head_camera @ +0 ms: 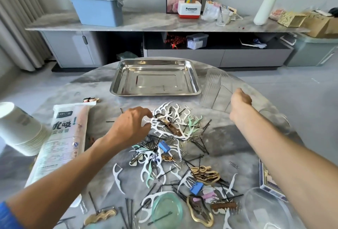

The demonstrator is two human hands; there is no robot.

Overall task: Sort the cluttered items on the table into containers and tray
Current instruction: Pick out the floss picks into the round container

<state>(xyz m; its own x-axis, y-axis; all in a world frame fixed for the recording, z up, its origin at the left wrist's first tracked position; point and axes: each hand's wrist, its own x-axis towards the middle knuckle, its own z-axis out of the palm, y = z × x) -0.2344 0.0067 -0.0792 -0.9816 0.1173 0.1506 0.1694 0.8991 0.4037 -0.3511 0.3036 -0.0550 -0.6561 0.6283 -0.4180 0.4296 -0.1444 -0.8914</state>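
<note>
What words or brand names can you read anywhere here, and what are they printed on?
"Panasonic": white and red box on the marble sideboard.
"优吸!": white and pink plastic packet on the round table; its smaller print is too blurred.
"干饭人": small wooden clip in the pile.
Blue-bordered box: print unreadable.

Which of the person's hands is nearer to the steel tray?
The right hand. It holds a clear plastic box just beside the steel tray's right edge; the left hand reaches into the floss picks, nearer the person than the tray.

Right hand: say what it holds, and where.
The right hand grips the clear plastic container by its near right edge.
</note>
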